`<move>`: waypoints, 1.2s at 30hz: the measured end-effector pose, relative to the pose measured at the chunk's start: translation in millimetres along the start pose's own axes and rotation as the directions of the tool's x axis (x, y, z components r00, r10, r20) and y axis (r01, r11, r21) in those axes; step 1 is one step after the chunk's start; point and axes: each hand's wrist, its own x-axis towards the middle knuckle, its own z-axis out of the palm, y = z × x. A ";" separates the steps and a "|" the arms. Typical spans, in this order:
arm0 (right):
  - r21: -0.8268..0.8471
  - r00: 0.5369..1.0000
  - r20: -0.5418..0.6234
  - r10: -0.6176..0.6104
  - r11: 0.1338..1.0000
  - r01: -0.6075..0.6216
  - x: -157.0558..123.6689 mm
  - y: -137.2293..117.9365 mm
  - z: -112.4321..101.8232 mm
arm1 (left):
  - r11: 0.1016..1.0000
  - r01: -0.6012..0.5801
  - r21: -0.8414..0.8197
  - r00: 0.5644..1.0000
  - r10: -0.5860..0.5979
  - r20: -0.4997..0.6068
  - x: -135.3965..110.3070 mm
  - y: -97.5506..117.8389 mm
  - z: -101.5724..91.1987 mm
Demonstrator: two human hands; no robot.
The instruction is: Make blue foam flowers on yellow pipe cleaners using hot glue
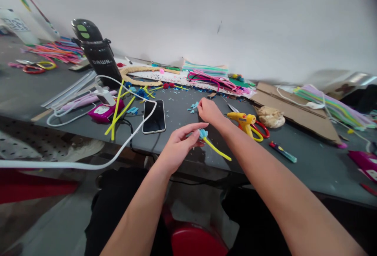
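Observation:
My left hand (185, 140) pinches a small light-blue flower (203, 133) between thumb and fingers, above the table's front edge. From the flower a yellow pipe-cleaner stem (218, 150) sticks out to the lower right. Farther back, my right hand (208, 110) is down at the tabletop with its fingers curled, right beside some loose light-blue pieces (193, 107). The back of that hand hides its fingertips, so anything in them cannot be made out. A yellow glue gun (243, 120) lies to the right of my right forearm.
A phone (154, 116) and a white cable (129, 140) lie left of my hands. Behind them stands a black bottle (98, 55). Scissors (260, 130), a utility knife (282, 152) and cardboard (297, 112) are at the right. Pink pipe cleaners (213, 80) lie along the back.

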 end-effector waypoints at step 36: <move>0.362 0.940 0.309 -0.144 0.932 0.023 -119.8 49.7 -43.2 | 0.991 0.125 0.052 0.992 -0.123 -0.043 9.7 -12.2 7.2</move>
